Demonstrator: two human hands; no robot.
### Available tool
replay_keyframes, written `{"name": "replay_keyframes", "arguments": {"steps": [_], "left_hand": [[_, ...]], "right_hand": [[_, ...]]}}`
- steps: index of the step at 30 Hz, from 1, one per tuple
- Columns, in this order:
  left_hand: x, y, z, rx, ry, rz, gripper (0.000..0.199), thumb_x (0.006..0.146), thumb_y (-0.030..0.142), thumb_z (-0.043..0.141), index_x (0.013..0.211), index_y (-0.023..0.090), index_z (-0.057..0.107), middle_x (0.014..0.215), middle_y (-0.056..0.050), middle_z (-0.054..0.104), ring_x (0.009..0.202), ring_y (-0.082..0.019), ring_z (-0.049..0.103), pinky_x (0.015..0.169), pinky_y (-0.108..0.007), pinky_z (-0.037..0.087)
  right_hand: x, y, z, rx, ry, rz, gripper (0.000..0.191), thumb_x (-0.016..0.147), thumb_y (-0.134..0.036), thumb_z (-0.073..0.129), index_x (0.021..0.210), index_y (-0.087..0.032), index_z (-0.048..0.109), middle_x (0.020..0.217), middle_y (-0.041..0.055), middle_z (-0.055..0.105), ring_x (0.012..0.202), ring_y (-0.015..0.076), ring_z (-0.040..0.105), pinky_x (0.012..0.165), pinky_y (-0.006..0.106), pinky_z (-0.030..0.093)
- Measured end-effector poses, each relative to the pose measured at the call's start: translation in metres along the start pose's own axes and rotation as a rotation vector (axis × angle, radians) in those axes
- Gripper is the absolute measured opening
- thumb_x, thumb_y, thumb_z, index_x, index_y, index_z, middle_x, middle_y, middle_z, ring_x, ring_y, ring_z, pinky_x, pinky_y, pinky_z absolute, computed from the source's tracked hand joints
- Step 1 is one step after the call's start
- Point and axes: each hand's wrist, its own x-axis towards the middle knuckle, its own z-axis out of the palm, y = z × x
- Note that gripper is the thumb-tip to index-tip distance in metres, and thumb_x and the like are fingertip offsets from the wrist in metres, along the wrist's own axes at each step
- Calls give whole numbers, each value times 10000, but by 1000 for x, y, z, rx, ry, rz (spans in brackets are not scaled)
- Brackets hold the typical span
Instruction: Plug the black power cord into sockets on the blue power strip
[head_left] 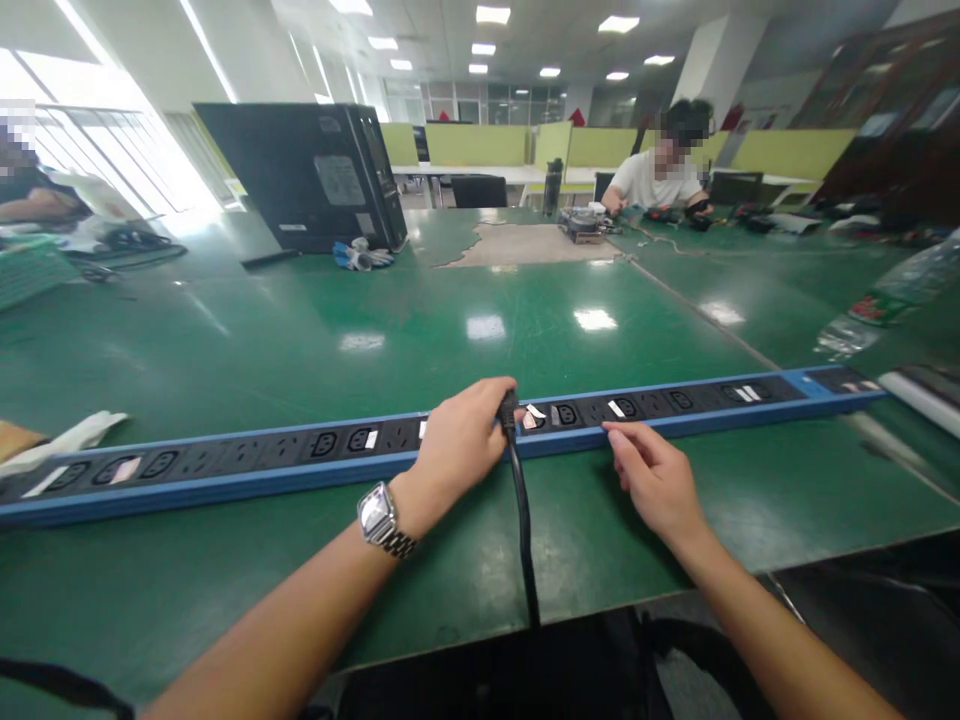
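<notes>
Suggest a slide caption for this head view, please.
Left hand grips a black plug at a power strip; right hand steadies it.

A black computer tower [315,175] stands beside white gloves [361,256] on the green table [480,330].

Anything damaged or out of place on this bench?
Yes. The green table covering is torn away in a ragged brown patch at the far middle. Otherwise the left hand grips a black plug at the long blue power strip, and the right hand touches the strip's edge.

left hand [461,440] hides the plug [508,410]; strip's [225,460] left end cut off
</notes>
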Motion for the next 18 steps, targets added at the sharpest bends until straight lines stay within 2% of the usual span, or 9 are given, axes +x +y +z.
{"name": "replay_keyframes", "arguments": {"steps": [2, 3, 5, 8, 10, 11, 15, 18], "left_hand": [[14, 15, -3, -123, 169, -26, 374, 883, 293, 614, 1216, 165, 498, 1086, -96, 697, 970, -218, 676, 842, -331, 529], [23, 25, -4, -165, 190, -13, 476, 853, 286, 648, 1270, 161, 455, 1067, -93, 703, 946, -219, 683, 828, -329, 531], [43, 44, -4, -208, 92, 66, 672, 777, 235, 699, 1361, 165, 374, 995, -72, 724, 875, -225, 699, 781, -326, 536], [65, 59, 0, -308, -17, 138, 895, 754, 213, 705, 1482, 179, 186, 1012, -65, 733, 921, -230, 700, 811, -331, 533], [66, 54, 5, -309, -62, 141, 1031, 737, 281, 752, 1516, 183, 84, 1131, -101, 704, 1018, -251, 674, 855, -351, 525], [62, 48, 8, -260, -86, 126, 1059, 718, 334, 779, 1518, 181, 103, 1204, -128, 671, 1070, -273, 651, 879, -373, 518], [27, 16, 23, 42, -180, -19, 826, 729, 511, 752, 1390, 137, 428, 1326, -178, 581, 1200, -360, 544, 967, -489, 462], [3, 0, 29, 107, -223, -5, 753, 783, 526, 697, 1399, 176, 441, 1376, -140, 550, 1243, -342, 506, 1014, -513, 422]], "right_hand": [[6, -26, -7, 103, 14, -1, 482, 885, -563, 489, 1092, -155, 639, 595, -27, 529, 457, 95, 471, 434, 226, 368], [12, -43, -12, 123, 0, -30, 501, 884, -573, 483, 1137, -162, 616, 604, -26, 548, 450, 97, 480, 428, 227, 369], [26, -79, -25, 23, -112, -140, 528, 863, -558, 529, 1232, -184, 574, 644, -13, 607, 483, 112, 529, 452, 231, 388], [48, -113, -43, -312, -266, -264, 430, 823, -499, 593, 1111, -187, 662, 590, -15, 610, 481, 120, 528, 454, 232, 356], [59, -114, -48, -503, -336, -266, 350, 827, -454, 574, 1005, -184, 707, 608, -3, 635, 492, 124, 538, 465, 239, 355], [63, -108, -49, -584, -360, -254, 326, 831, -426, 560, 974, -181, 720, 633, 4, 655, 507, 127, 551, 478, 243, 364], [75, -79, -40, -788, -390, -235, 306, 830, -321, 507, 931, -183, 761, 688, 16, 702, 571, 143, 601, 541, 253, 408], [84, -74, -33, -918, -377, -292, 305, 802, -303, 511, 908, -205, 780, 719, 25, 722, 632, 173, 634, 585, 270, 430]]}}
